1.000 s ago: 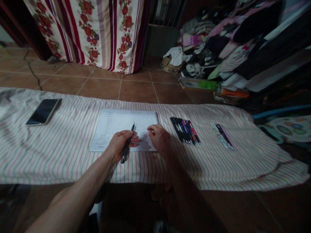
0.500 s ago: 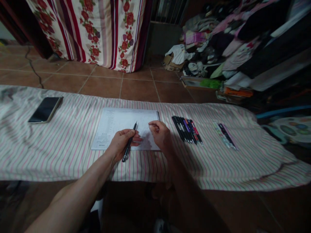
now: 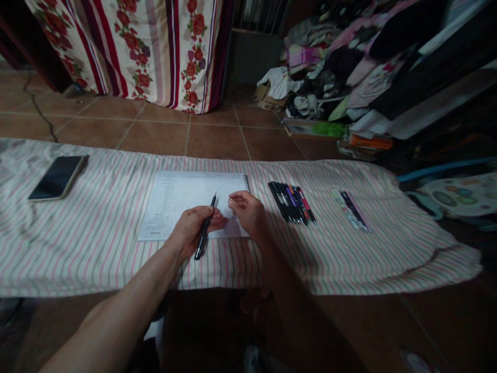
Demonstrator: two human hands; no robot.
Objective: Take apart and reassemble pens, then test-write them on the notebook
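My left hand [image 3: 193, 228] is closed around a black pen [image 3: 205, 228], its thin tip pointing up and away from me. The pen slants over the near part of a spiral-bound notebook [image 3: 155, 204] with printing on its pale page. My right hand [image 3: 249, 213] hovers above the notebook's right side, thumb and forefinger pinched together. Whatever those fingertips hold, if anything, is too small to make out. Just right of that hand, several pens [image 3: 293, 203], mostly black with some purple and red, lie side by side on the striped cloth [image 3: 116, 207].
A dark-screened phone [image 3: 58, 177] lies at the left. Slim packets [image 3: 352, 210] rest farther right. Beyond the cloth are a tiled floor, a flowered curtain [image 3: 155, 52] and a heap of clothes [image 3: 330, 67]. A paint palette [image 3: 458, 194] is at the far right.
The right hand has come slightly closer to the pen in my left hand. The left hand keeps its hold on the pen. My view has shifted a little to the right.
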